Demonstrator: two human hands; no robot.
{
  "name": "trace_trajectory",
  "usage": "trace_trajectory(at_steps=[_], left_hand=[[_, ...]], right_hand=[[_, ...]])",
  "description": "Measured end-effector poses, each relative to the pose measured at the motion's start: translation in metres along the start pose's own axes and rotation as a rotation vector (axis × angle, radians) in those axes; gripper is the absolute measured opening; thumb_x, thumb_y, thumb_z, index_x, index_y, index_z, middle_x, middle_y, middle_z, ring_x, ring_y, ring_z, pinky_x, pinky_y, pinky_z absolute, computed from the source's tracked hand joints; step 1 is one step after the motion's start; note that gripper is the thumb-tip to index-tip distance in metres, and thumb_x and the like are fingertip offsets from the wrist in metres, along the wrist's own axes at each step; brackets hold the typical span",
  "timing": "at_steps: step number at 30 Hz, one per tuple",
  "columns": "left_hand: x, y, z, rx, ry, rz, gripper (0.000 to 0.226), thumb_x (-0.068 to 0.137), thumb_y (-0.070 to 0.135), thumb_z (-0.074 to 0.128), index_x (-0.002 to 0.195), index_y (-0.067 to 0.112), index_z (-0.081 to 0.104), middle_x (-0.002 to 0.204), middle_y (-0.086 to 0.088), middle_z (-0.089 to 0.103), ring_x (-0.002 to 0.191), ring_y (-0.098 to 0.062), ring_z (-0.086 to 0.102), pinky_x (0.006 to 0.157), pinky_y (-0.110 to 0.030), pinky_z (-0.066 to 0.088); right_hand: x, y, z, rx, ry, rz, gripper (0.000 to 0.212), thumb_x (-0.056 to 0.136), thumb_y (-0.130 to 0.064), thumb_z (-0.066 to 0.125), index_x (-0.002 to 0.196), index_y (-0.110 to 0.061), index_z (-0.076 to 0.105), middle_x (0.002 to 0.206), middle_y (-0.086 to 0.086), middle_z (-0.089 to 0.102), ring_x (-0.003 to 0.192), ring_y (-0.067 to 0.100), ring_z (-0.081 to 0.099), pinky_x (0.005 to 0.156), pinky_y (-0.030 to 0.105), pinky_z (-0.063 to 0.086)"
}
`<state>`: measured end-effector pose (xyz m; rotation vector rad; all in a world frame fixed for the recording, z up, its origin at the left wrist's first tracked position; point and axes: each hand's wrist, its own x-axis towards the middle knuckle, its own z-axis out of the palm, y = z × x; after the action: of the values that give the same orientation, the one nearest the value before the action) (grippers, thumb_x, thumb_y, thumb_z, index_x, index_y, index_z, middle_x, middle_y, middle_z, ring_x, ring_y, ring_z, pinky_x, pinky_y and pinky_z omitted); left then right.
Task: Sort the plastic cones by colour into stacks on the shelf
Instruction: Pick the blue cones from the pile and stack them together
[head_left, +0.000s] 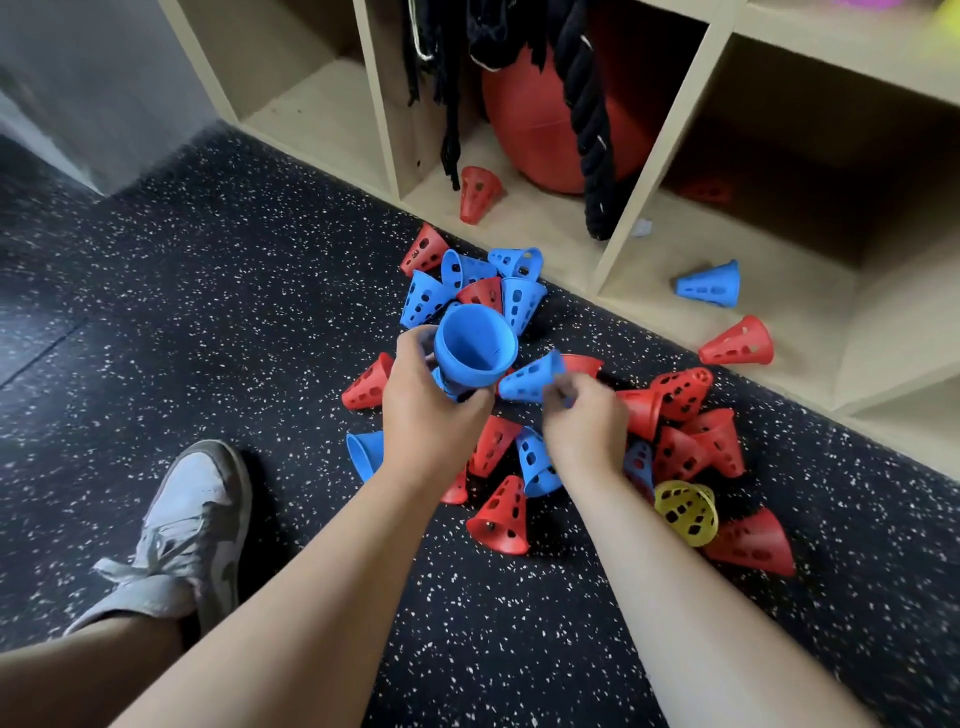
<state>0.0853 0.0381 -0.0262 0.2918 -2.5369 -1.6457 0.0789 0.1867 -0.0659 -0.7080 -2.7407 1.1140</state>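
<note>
the left hand (431, 410) grips a blue stack (475, 345), its wide mouth turned toward the camera, above the pile of cones (680, 395), red and blue, on the speckled floor (208, 312). the right hand (587, 421) pinches 1 loose blue cone (532, 376) just beside the stack. 1 yellow cone (685, 512) lies at the pile's near right. on the shelf (626, 228), a red cone (478, 195) lies near a red ball (545, 130) and black rope (587, 119); the compartment to the right holds a tipped blue cone (709, 285) and a second red cone (737, 343) at its front edge
</note>
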Motion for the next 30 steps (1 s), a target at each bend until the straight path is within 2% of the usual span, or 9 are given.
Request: trace_trajectory(at_steps=[2, 5, 8, 11, 13, 16, 21, 25, 30], left_hand=[[0.000, -0.001, -0.001, 0.004, -0.011, -0.013, 0.055, 0.078, 0.017, 0.081, 0.114, 0.035, 0.044, 0.105, 0.029, 0.055, 0.095, 0.027, 0.049, 0.071, 0.003, 0.038], [-0.002, -0.003, 0.001, 0.006, -0.050, -0.013, 0.056, 0.079, 0.012, 0.080, 0.116, 0.032, 0.044, 0.104, 0.029, 0.054, 0.091, 0.030, 0.048, 0.070, 0.004, 0.037], [-0.005, -0.001, 0.003, 0.004, -0.092, 0.003, 0.055, 0.080, 0.013, 0.080, 0.119, 0.029, 0.046, 0.107, 0.026, 0.056, 0.092, 0.030, 0.049, 0.071, 0.004, 0.038], [-0.008, 0.005, 0.005, 0.010, -0.095, 0.044, 0.054, 0.080, 0.017, 0.080, 0.119, 0.030, 0.046, 0.107, 0.024, 0.057, 0.092, 0.027, 0.051, 0.072, 0.002, 0.039], [-0.009, 0.008, 0.004, 0.002, -0.093, 0.049, 0.053, 0.080, 0.021, 0.080, 0.118, 0.033, 0.045, 0.107, 0.027, 0.057, 0.095, 0.026, 0.052, 0.072, 0.002, 0.039], [-0.009, 0.008, 0.002, 0.002, -0.076, 0.037, 0.054, 0.079, 0.023, 0.081, 0.119, 0.034, 0.046, 0.110, 0.028, 0.057, 0.101, 0.023, 0.051, 0.073, 0.000, 0.041], [-0.010, 0.004, 0.002, 0.003, -0.063, 0.014, 0.056, 0.078, 0.022, 0.080, 0.121, 0.034, 0.046, 0.113, 0.028, 0.057, 0.105, 0.019, 0.052, 0.074, -0.003, 0.044], [-0.008, 0.001, 0.000, -0.005, -0.039, 0.003, 0.054, 0.078, 0.018, 0.080, 0.119, 0.033, 0.048, 0.111, 0.028, 0.058, 0.104, 0.018, 0.052, 0.074, -0.001, 0.043], [-0.003, -0.002, 0.001, 0.005, -0.033, 0.000, 0.055, 0.077, 0.018, 0.081, 0.117, 0.034, 0.047, 0.109, 0.029, 0.058, 0.102, 0.022, 0.050, 0.074, -0.001, 0.042]], right_hand=[[0.000, -0.007, -0.020, 0.131, 0.206, -0.170, 0.012, 0.092, -0.016, 0.066, 0.101, -0.013, 0.073, 0.091, -0.002, 0.067, 0.078, 0.011, 0.060, 0.075, 0.027, 0.048], [-0.003, -0.023, -0.057, 0.299, 0.347, -0.424, 0.012, 0.092, -0.012, 0.066, 0.101, -0.010, 0.073, 0.094, -0.004, 0.062, 0.076, -0.003, 0.054, 0.066, 0.012, 0.044], [-0.009, -0.039, -0.077, 0.324, 0.262, -0.586, 0.012, 0.092, -0.011, 0.067, 0.101, -0.010, 0.075, 0.097, -0.002, 0.065, 0.078, 0.002, 0.059, 0.064, 0.015, 0.047], [-0.015, -0.048, -0.078, 0.253, 0.004, -0.700, 0.021, 0.089, -0.015, 0.071, 0.109, -0.017, 0.076, 0.105, -0.006, 0.066, 0.081, 0.008, 0.062, 0.071, 0.025, 0.054], [-0.018, -0.045, -0.077, 0.256, -0.012, -0.717, 0.030, 0.088, -0.018, 0.071, 0.118, -0.020, 0.072, 0.112, -0.008, 0.063, 0.080, 0.010, 0.061, 0.065, 0.022, 0.053], [-0.014, -0.023, -0.074, 0.190, 0.104, -0.641, 0.027, 0.086, -0.010, 0.066, 0.111, -0.019, 0.073, 0.105, -0.009, 0.062, 0.073, 0.008, 0.056, 0.063, 0.024, 0.052], [-0.014, 0.029, -0.055, -0.442, -0.321, -0.455, 0.043, 0.085, -0.018, 0.070, 0.126, -0.027, 0.063, 0.122, -0.009, 0.055, 0.114, 0.016, 0.054, 0.084, 0.030, 0.049], [-0.015, 0.047, -0.038, -0.426, -0.400, -0.421, 0.041, 0.085, -0.021, 0.073, 0.125, -0.027, 0.066, 0.125, -0.008, 0.059, 0.117, 0.018, 0.055, 0.093, 0.035, 0.050], [-0.010, 0.061, -0.033, -0.327, -0.239, -0.469, 0.015, 0.086, -0.013, 0.071, 0.098, -0.019, 0.077, 0.097, -0.004, 0.070, 0.095, 0.024, 0.062, 0.072, 0.030, 0.049]])
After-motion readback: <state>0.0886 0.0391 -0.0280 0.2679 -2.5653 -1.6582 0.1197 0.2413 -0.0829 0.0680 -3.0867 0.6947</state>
